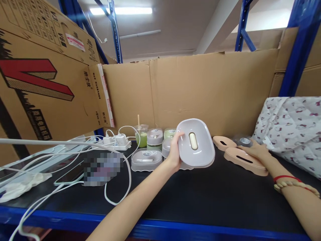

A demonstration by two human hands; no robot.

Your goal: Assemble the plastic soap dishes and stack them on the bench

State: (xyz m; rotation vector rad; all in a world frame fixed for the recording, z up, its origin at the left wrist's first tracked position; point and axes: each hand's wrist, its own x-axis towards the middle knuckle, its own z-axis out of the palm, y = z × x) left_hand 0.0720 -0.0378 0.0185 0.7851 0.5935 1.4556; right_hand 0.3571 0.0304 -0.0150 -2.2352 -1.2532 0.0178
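My left hand (175, 152) holds up a pale lilac, rounded plastic piece (185, 147), its shiny dished face tilted toward me. A cream oblong part (193, 141) sits in the slot at its middle. At the right, my right hand (255, 150) is closed around a see-through plastic container (242, 142) with a round label, partly hidden by the fingers. Just below that hand lies a peach oval piece (244, 161) with a long slot and a wavy lower edge. A smaller peach piece (224, 143) rests behind it.
Lilac lidded boxes (146, 160) and a cup of green drink (142, 139) stand behind my left hand. White cables (129, 180), a phone (70, 173) and a power strip (121, 144) lie left. A patterned quilted bag (291, 130) borders the right; cardboard (213, 87) closes the back.
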